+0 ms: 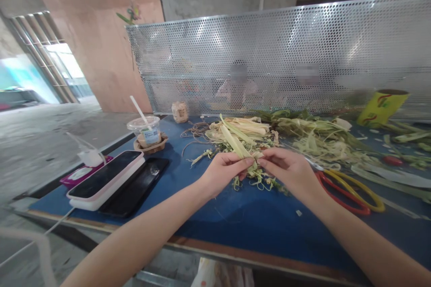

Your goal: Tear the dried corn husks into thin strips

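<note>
My left hand (225, 169) and my right hand (286, 168) meet over the blue table (235, 219), both pinching the same pale green leaf strip (235, 142). The strip rises from my fingertips toward a heap of cut leaves (245, 132) just behind. Small curled green scraps (259, 181) lie under my hands.
Scissors with red and yellow handles (350, 190) lie right of my right hand. Two phones (111, 179) lie at the left, a lidded cup with a straw (148, 131) behind them. A yellow cup (382, 107) stands far right. Behind a perforated metal screen (286, 54) sit other people.
</note>
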A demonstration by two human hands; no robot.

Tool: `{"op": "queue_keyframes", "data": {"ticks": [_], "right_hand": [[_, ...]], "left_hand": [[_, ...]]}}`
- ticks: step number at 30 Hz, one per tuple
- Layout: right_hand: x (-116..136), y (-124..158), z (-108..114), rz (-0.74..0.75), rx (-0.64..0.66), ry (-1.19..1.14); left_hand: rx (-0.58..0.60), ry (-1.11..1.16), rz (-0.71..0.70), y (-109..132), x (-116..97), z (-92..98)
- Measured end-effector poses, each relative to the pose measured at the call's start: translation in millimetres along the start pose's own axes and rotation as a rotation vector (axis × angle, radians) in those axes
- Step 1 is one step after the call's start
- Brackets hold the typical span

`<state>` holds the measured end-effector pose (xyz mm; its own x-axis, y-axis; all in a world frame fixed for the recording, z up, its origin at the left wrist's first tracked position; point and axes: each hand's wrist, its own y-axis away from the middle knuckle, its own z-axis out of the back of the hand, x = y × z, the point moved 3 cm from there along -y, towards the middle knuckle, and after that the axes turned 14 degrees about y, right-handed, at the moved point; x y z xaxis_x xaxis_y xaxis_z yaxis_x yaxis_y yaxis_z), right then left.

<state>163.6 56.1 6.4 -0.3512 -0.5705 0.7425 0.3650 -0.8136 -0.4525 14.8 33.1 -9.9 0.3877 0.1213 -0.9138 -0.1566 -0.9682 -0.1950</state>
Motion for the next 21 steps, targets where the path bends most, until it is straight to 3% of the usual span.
{"op": "queue_keyframes", "data": {"ticks": [8,14,21], "right_hand": [[-3,-1,-5,0.069,-0.074,-0.003],[6,1,3,0.175,-0.045,0.208],[17,3,14,0.491,-0.231,0.537]], "left_hand": [[0.003,0.023,-0.027,0,0,-2.7],[0.033,0.031,0.043,0,-1,-1.7],[0.004,-0.065,0.054,0,0,-0.2]]}}
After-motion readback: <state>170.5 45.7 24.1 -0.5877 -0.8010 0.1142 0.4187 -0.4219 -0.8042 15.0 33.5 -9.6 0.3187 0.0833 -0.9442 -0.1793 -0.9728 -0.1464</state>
